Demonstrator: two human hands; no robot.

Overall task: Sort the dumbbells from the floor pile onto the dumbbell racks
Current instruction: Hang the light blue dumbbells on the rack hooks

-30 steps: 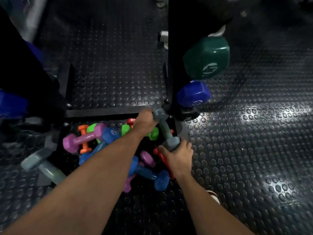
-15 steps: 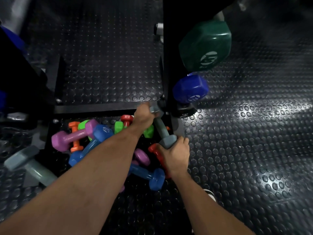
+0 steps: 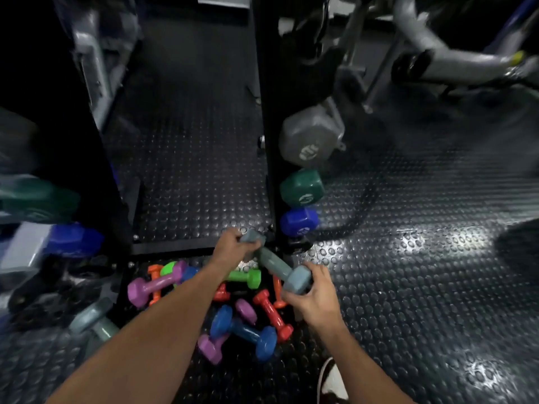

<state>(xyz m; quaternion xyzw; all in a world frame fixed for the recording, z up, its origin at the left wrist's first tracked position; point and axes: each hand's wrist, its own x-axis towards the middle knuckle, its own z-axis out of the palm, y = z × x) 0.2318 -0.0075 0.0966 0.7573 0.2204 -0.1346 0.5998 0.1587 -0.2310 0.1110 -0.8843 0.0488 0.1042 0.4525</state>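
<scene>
Both hands hold one grey-blue dumbbell (image 3: 274, 263) above the floor pile. My left hand (image 3: 232, 246) grips its far head, and my right hand (image 3: 316, 290) grips its near head. Below them lies the pile: a purple dumbbell (image 3: 151, 284), a green one (image 3: 245, 277), a red one (image 3: 272, 314), a blue one (image 3: 245, 330), orange ones and another purple one (image 3: 211, 346). A second grey-blue dumbbell (image 3: 93, 320) lies on the floor at the left. The black rack upright (image 3: 267, 126) stands just beyond the hands.
On the right rack sit a grey dumbbell (image 3: 310, 141), a dark green one (image 3: 302, 188) and a blue one (image 3: 299, 221). The left rack holds a green (image 3: 38, 199) and a blue (image 3: 73, 239) dumbbell. Grey machine frames (image 3: 437, 48) stand at the back right. My shoe (image 3: 332, 380) is near the pile.
Both hands have lifted the grey-blue dumbbell off the pile and swung it more crosswise. The view has tilted up, showing more of the rack and the machines behind.
</scene>
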